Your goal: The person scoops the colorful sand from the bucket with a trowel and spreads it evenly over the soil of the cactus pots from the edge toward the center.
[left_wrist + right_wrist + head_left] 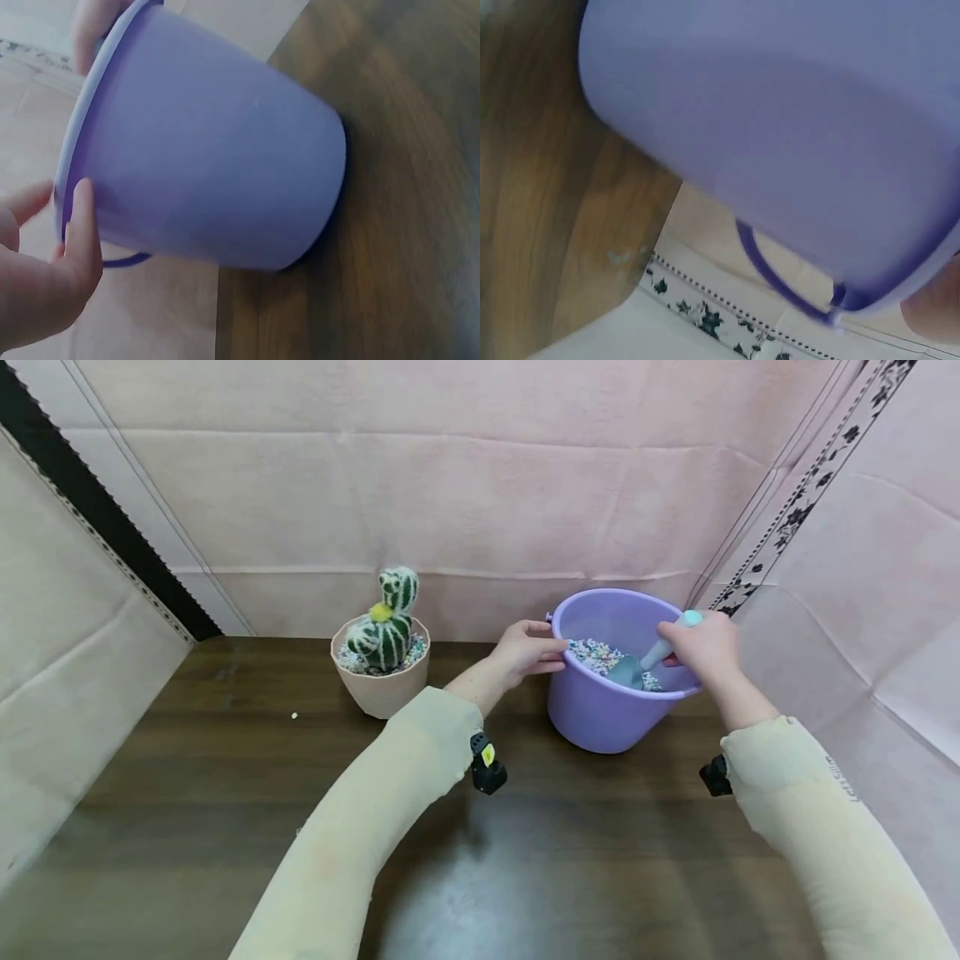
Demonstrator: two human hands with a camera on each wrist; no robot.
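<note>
A purple bucket [609, 718] stands on the table, partly filled with small pale multicoloured pebbles [596, 653]. My left hand [527, 652] holds its rim from the left, fingers at the edge; the left wrist view also shows this hand [56, 277] at the rim with one finger along the outer wall. My right hand [703, 643] grips the handle of a blue scoop [628, 670], whose bowl sits in the pebbles inside the bucket. In the right wrist view the bucket wall [780, 135] hides the scoop and most of that hand.
Left of the bucket stands a cactus [382, 639] in a beige pot [386, 691] topped with similar pebbles. One white pebble [294, 715] lies on the dark wooden table [225, 827]. Fabric-covered walls [465, 502] close off the back and sides. A purple bail handle [769, 271] hangs from the bucket.
</note>
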